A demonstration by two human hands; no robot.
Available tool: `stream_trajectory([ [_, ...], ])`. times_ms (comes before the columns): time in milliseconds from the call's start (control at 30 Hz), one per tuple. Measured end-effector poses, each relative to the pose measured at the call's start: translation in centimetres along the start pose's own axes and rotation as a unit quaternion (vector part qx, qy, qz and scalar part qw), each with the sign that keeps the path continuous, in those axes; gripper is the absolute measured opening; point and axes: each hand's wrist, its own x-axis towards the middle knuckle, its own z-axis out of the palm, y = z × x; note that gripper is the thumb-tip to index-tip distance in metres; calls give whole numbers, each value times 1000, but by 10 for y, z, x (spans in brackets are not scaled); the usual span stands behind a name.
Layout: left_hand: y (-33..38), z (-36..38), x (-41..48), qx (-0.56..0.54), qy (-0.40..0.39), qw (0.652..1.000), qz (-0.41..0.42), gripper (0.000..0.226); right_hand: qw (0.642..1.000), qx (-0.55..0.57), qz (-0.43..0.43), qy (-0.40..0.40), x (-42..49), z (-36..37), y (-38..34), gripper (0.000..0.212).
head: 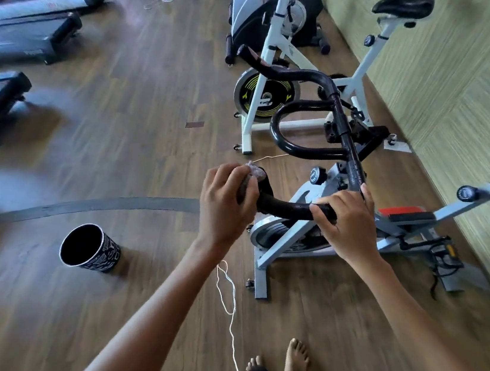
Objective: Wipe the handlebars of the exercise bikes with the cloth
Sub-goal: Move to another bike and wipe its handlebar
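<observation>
Fingers of left hand (227, 200): curled round cloth (253, 172) at handlebar (287, 210) end; right hand (349, 221) gripping bar near stem. Squeeze cloth fully round tube, twist while sliding toward bend; brace with right hand.

Both bare forearms reach forward and up from the bottom edge, the left one stretched nearly straight. The left hand (227, 203), back up, curls round the cloth (253, 173) at the end of the handlebar (284, 209). The right hand (350, 223) grips the same bar nearby, fingers wrapped over it.
</observation>
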Motion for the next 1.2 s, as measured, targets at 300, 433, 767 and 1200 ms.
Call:
stream_trajectory([
  [300, -10, 7, -4, 1, 25, 998, 65, 25, 998, 0, 47, 40, -1, 1, -10, 43],
  [433, 4, 2, -1, -103, 12, 990, -91, 15, 999, -1, 27, 19, -2, -2, -6, 49],
  [767, 28, 18, -30, 147, 157, 973, 78, 22, 999, 10, -38, 0, -7, -3, 11, 47],
  [1200, 7, 18, -26, 369, -81, 854, 358, 26, 997, -13, -71, -10, -7, 1, 20, 48],
])
